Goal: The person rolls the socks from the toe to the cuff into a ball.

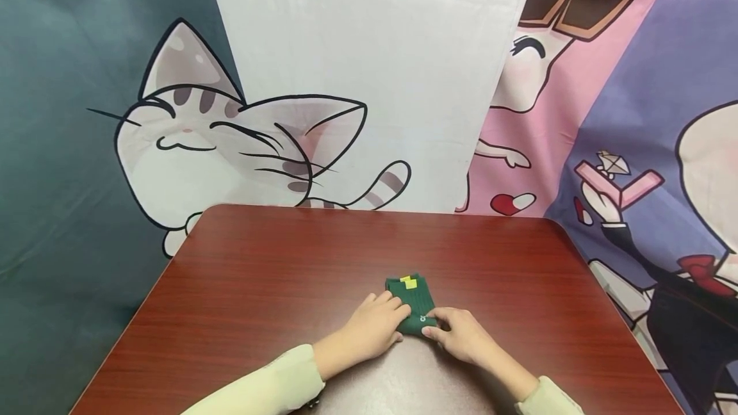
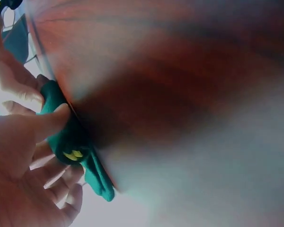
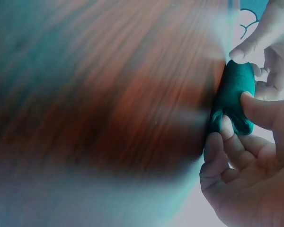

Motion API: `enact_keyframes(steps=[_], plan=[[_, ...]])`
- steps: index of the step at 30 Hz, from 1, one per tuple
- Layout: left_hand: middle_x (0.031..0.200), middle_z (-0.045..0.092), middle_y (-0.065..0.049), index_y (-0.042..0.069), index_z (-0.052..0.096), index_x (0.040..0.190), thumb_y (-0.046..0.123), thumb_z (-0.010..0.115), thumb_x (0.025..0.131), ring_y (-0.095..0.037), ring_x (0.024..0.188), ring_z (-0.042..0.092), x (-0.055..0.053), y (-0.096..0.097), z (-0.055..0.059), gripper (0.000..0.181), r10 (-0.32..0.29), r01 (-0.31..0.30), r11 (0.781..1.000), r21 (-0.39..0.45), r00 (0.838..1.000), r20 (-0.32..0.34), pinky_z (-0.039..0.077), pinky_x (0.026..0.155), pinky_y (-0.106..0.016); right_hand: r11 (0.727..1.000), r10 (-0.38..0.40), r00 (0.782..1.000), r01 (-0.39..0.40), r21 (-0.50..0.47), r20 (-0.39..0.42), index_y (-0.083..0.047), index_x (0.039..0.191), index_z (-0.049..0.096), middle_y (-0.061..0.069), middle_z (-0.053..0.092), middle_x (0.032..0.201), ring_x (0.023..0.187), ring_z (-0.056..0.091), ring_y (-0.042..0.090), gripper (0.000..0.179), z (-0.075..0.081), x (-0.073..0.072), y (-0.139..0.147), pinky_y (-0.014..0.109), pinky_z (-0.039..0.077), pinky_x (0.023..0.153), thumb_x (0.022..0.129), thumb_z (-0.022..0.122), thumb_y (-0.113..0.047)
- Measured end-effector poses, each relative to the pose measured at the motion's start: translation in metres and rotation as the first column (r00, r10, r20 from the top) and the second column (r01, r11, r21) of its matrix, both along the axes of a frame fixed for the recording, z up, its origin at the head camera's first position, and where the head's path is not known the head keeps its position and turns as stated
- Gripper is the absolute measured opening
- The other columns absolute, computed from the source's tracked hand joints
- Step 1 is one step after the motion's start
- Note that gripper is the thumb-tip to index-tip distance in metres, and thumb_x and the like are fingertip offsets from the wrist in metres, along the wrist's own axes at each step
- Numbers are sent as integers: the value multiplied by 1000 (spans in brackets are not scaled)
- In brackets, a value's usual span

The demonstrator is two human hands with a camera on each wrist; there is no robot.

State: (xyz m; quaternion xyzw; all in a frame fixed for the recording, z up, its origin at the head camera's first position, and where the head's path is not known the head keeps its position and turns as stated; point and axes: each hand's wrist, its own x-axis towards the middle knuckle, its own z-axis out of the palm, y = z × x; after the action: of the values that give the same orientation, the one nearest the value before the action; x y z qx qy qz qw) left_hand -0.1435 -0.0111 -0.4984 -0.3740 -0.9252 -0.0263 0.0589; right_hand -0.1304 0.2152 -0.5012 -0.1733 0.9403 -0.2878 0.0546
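Note:
A dark green ribbed pair of socks [image 1: 418, 303] lies on the table, its near end rolled into a thick tube. Small yellow patches mark the flat far end, and a white mark shows on the roll. My left hand [image 1: 375, 325] holds the left end of the roll, thumb on the near side and fingers over the top. At the other end, my right hand [image 1: 464, 335] pinches the roll between thumb and fingers. One right fingertip sits in the open fold of the green socks [image 3: 236, 85] in the right wrist view.
The socks rest on a reddish-brown wooden table [image 1: 277, 261] with rounded far corners. Behind its far edge hangs a printed cloth backdrop [image 1: 369, 37] with a cartoon cat and figures. Light-coloured sleeves [image 1: 271, 380] cover both forearms.

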Motion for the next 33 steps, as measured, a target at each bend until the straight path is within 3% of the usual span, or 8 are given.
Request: enact_keyframes(steps=[4,7,13,18,22,29,33], plan=[[106,65,10,25,63,109,44,79,85,-9,96,53,1,5,0,35,-30,23,997,-68,995,-99,36,68,-25,1000,-11,999,12,-28,32,-16,106,69,-15,57,71,62,51,-2,22,0,1,-1,24,43,61,93,73,-32],[102,65,9,24,64,107,44,77,86,-9,93,53,2,7,0,32,-34,24,996,-80,992,-125,35,67,-25,998,-12,998,15,-58,57,-15,110,66,-13,57,72,59,53,-1,24,0,0,0,24,43,59,95,70,-32],[103,65,6,21,65,108,41,69,94,-10,94,55,0,10,0,25,-8,3,996,-86,999,-54,37,67,-26,996,17,999,-13,-94,46,-14,113,63,-11,56,75,60,50,-1,31,-1,0,4,22,42,57,91,76,-31],[104,64,4,19,67,110,37,67,96,-11,98,55,-3,10,0,23,31,-29,998,-47,999,34,43,73,-26,993,82,993,-88,-75,-80,-13,115,61,-10,55,79,65,45,-3,42,-4,4,6,21,42,59,81,86,-19],[101,63,3,16,69,110,33,67,96,-12,98,58,-4,8,-1,22,45,-46,999,8,996,78,50,81,-28,994,79,988,-89,-67,-135,-15,114,62,-12,55,78,64,45,-5,42,-5,5,5,21,42,58,79,86,-14],[100,63,2,14,71,112,33,67,97,-11,97,59,-3,7,-3,24,59,-64,997,47,993,100,55,79,-28,998,42,992,-48,-50,-119,-17,108,66,-16,53,74,63,45,-4,28,-5,5,3,21,41,57,85,81,-17],[108,64,2,14,72,112,34,65,98,-13,104,58,-1,6,-4,26,53,-56,998,34,996,69,54,78,-29,997,52,991,-59,-52,-122,-15,108,67,-15,53,73,62,45,-4,24,-5,5,2,21,41,57,88,78,-16]])
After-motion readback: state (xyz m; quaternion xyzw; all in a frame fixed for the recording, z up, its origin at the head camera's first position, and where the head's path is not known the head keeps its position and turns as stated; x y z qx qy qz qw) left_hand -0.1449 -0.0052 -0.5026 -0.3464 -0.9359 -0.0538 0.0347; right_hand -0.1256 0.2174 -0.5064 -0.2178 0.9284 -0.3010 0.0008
